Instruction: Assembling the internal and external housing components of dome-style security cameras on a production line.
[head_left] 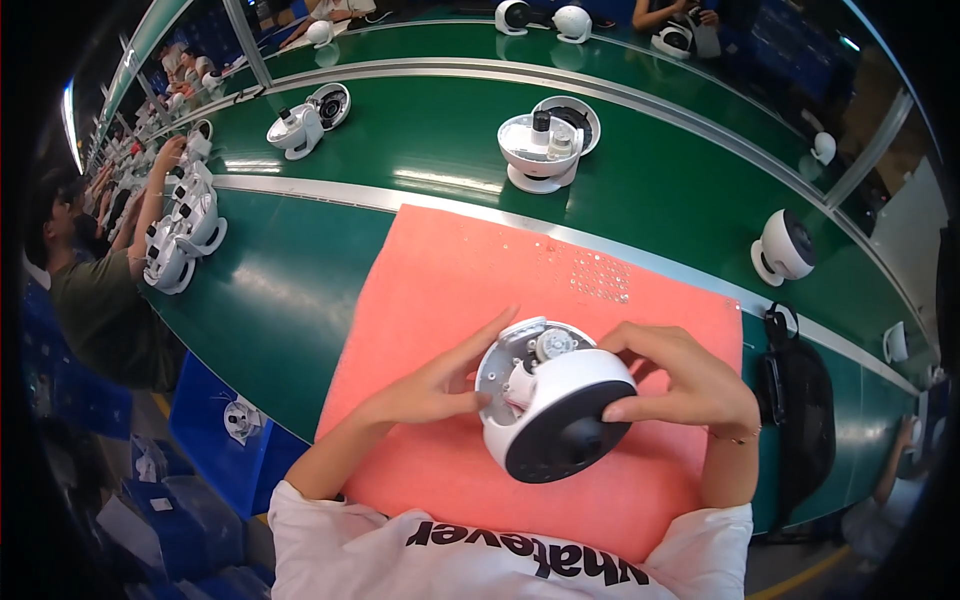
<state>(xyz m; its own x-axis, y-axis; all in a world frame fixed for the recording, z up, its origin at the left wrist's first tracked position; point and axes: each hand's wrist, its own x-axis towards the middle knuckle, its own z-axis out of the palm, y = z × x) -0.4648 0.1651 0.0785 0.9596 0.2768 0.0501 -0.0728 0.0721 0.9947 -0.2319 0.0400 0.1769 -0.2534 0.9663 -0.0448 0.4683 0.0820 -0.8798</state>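
Over the pink mat [420, 280] I hold a white, dome-shaped camera [530, 400] with a black round face. Its two halves are spread apart, and a round motor and pinkish wires show inside the rear shell. My left hand [440, 385] grips the open shell's left edge, thumb by the wires. My right hand [670, 375] closes round the front half, its thumb on the black face and its fingers behind the rim. Small round screws or similar bits [600, 275] lie in rows at the mat's far edge.
Beyond a metal rail, a green belt carries an opened camera [540, 150], another [298, 125] and a closed one [783, 245]. A black bag [800, 410] lies at right. At left, a co-worker [110, 270] sits by several white units [185, 225]; a blue bin [215, 430] stands below.
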